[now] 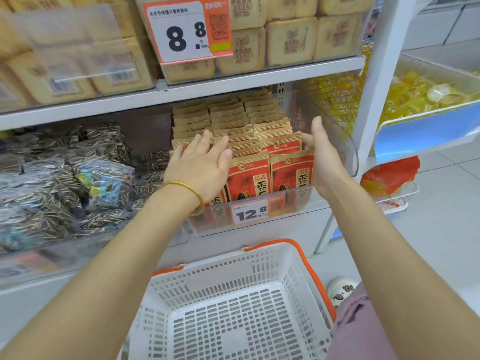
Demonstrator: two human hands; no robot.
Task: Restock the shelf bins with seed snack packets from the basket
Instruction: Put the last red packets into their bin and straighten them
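Note:
Red and tan seed snack packets [249, 175] stand in rows inside a clear shelf bin [342, 141] on the lower shelf. My left hand [200, 165] lies flat with straight fingers on the tops of the left rows. My right hand [322, 157] stands edge-on with straight fingers against the right side of the packets, thumb touching a front packet. Below, the white basket [233, 302] with orange handles holds nothing that I can see.
A bin of clear-wrapped sunflower seed bags [78, 178] lies to the left. Boxes of stamped biscuits [285, 40] fill the upper shelf behind an 8.8 price tag. A 12.8 tag [250, 213] hangs on the bin front. Yellow jelly cups [420, 92] sit right. A shoe [340, 289] is by the basket.

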